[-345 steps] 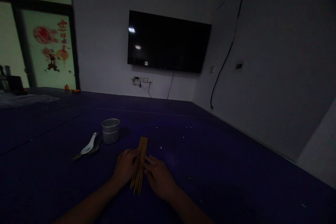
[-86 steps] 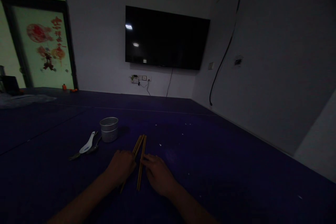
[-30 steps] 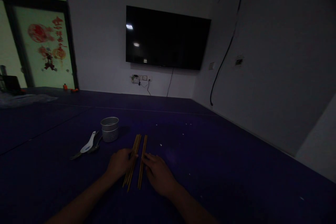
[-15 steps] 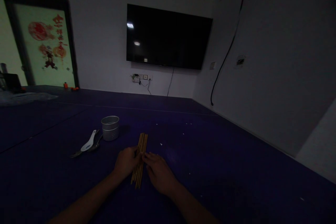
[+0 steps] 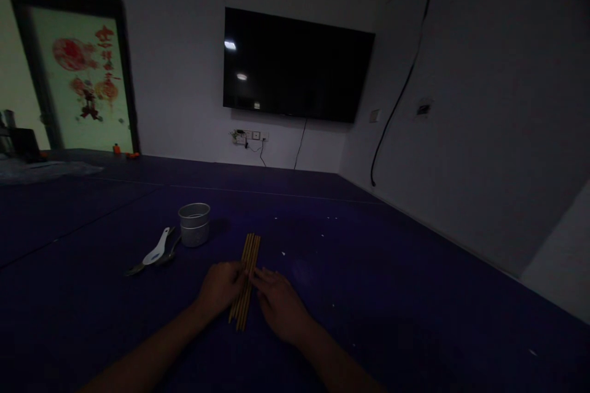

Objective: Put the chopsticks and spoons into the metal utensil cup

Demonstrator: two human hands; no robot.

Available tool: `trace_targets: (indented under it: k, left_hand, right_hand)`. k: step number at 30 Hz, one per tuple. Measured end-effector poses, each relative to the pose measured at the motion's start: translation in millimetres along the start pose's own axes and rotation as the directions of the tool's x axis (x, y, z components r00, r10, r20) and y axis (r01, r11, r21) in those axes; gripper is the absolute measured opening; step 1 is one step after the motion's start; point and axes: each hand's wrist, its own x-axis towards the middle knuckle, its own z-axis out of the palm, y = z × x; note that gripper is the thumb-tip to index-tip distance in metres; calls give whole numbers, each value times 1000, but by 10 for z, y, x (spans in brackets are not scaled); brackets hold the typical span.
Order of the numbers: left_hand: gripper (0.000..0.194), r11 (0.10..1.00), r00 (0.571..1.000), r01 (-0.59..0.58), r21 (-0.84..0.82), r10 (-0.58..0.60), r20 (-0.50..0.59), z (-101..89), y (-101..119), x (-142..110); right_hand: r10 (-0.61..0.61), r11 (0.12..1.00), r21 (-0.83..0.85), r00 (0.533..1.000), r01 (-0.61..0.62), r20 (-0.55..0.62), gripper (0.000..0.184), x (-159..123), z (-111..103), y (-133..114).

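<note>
Several long wooden chopsticks (image 5: 249, 252) lie side by side in a bundle on the dark blue-purple surface, their near ends uneven. From the left, my left hand (image 5: 222, 285) is closed on the middle of the bundle, its thumb and fingers at the sticks. On the other side, my right hand (image 5: 279, 304) pinches the bundle at about the same height, its fingertips close to the left thumb. Part of the sticks is covered by my fingers. Left of the hands stands a grey metal cup (image 5: 194, 228), upright.
Beside the cup lie a white spoon (image 5: 157, 252) and metal spoons (image 5: 169, 256), partly overlapping. Small white scraps (image 5: 283, 253) dot the surface on the right. Clear plastic sheeting (image 5: 55, 171) lies far left. A television (image 5: 297, 64) hangs on the back wall.
Almost nothing differs. Both hands stay at the chopsticks, with the left thumb shifted slightly; the whole view has moved a touch.
</note>
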Motion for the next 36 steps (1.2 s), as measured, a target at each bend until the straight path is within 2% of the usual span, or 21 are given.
trace_targets:
  k: [4, 10, 22, 29, 36]
  left_hand:
    - [38, 1000, 1000, -5, 17, 5, 21, -15, 7, -11]
    - [37, 998, 999, 36, 46, -35, -23, -55, 36, -45]
    - [32, 994, 998, 58, 90, -56, -21, -62, 40, -32]
    - [25, 977, 990, 121, 175, -107, -87, -109, 68, -42]
    - [22, 942, 987, 157, 298, -137, -87, -127, 89, -65]
  right_hand:
    - [-4, 1000, 0, 1000, 4, 13, 54, 0, -15, -11]
    - [10, 1000, -3, 999, -10, 31, 53, -9, -11, -4]
    - [18, 999, -27, 999, -17, 32, 52, -1, -24, -33]
    - [24, 1000, -7, 999, -24, 33, 54, -9, -36, -42]
    - [18, 1000, -7, 1000, -18, 18, 52, -4, 4, -9]
